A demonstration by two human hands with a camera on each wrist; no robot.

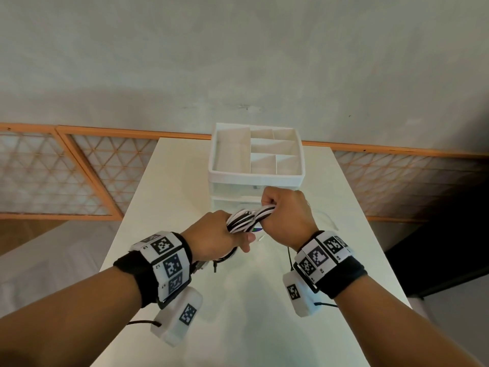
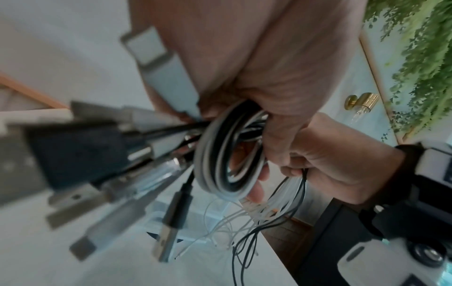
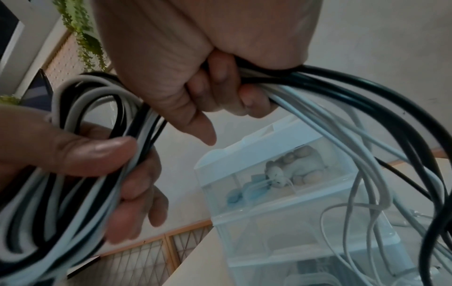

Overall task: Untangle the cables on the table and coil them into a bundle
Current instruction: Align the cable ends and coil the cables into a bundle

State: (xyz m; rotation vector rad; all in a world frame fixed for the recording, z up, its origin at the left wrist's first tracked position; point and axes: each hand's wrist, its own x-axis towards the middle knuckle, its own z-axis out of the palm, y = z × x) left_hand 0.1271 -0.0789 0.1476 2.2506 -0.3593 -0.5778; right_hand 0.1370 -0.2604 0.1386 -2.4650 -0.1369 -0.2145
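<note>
White bench (image 1: 238, 300) at frame centre: left hand (image 1: 214, 234) and right hand (image 1: 285, 215), fingers (image 3: 220, 92) clamped on the cables (image 1: 248, 218), hold the loops taut for coiling.

Cables (image 1: 248, 219) between both hands above the table (image 1: 238, 300); organizer (image 1: 256, 154) behind.

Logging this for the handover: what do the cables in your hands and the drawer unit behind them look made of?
Cables: smooth rubbery plastic jackets, black and white, bending in soft loops; the plug end looks like bare metal. Drawer unit: white plastic frame, clear drawer fronts that show their contents. Both left hand and right hand grip the cables.
</note>
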